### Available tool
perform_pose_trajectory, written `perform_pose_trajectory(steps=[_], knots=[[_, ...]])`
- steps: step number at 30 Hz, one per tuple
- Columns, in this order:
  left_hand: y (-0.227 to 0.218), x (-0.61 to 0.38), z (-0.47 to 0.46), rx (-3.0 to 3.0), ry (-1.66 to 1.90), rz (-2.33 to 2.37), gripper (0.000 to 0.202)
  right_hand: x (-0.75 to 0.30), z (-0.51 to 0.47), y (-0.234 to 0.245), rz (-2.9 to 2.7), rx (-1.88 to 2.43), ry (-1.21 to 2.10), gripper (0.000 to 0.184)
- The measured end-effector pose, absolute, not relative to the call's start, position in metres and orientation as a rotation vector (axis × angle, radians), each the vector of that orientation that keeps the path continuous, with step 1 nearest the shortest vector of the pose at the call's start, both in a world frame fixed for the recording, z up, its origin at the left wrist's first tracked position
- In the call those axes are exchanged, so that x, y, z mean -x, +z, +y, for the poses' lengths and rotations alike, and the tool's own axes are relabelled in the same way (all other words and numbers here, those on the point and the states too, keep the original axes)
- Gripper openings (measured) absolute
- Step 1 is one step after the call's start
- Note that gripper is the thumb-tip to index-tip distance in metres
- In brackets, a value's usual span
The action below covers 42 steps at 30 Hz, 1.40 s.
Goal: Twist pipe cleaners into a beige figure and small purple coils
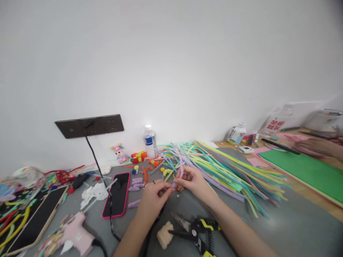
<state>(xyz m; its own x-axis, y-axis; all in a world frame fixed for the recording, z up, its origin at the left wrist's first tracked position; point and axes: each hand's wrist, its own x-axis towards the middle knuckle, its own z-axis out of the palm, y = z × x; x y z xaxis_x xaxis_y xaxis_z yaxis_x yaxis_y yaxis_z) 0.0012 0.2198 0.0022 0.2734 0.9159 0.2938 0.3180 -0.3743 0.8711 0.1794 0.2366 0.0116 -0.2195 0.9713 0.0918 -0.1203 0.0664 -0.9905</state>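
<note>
My left hand (155, 196) and my right hand (191, 182) meet over the middle of the grey mat. Between their fingertips is a lilac pipe cleaner (181, 168), bent, with one end rising above my right hand. Both hands pinch it near its lower end; the exact grip is partly hidden by the fingers. Several short folded lilac pipe cleaner pieces (137, 182) lie left of my left hand. Below the hands rest black and yellow shears (197, 232), blades apart, beside a beige block (165, 235).
A big bundle of coloured pipe cleaners (227, 171) spreads to the right. Left are a pink-cased phone (116, 194), a pink glue gun (77, 233) and another phone (37, 219). A water bottle (150, 142) stands by the wall. Another person's hand (312, 145) is at far right, near green sheets (305, 171).
</note>
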Motion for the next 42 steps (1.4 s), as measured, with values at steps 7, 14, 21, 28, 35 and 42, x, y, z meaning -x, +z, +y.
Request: perform_pose_trajectory(steps=[7, 14, 21, 28, 35, 42], knots=[[-0.001, 0.001, 0.216, -2.197, 1.046, 1.141, 0.021, -0.18, 0.237, 0.009, -1.334, 1.0, 1.339, 0.041], [0.002, 0.0, 0.213, -2.238, 0.962, 1.119, 0.023, -0.179, 0.237, 0.006, -1.282, 0.973, 1.35, 0.042], [0.004, -0.005, 0.216, -1.891, 1.013, 1.118, 0.02, -0.181, 0.237, 0.005, -1.2, 0.924, 1.413, 0.04], [0.0, -0.009, 0.218, -1.403, 1.089, 1.049, 0.014, -0.176, 0.235, 0.006, -1.29, 0.914, 1.381, 0.041], [0.0, -0.008, 0.222, -1.172, 1.141, 0.972, 0.03, -0.178, 0.232, 0.01, -1.055, 0.821, 1.573, 0.035], [0.007, -0.006, 0.221, -1.117, 1.157, 0.972, 0.037, -0.179, 0.231, 0.011, -0.905, 0.737, 1.744, 0.03]])
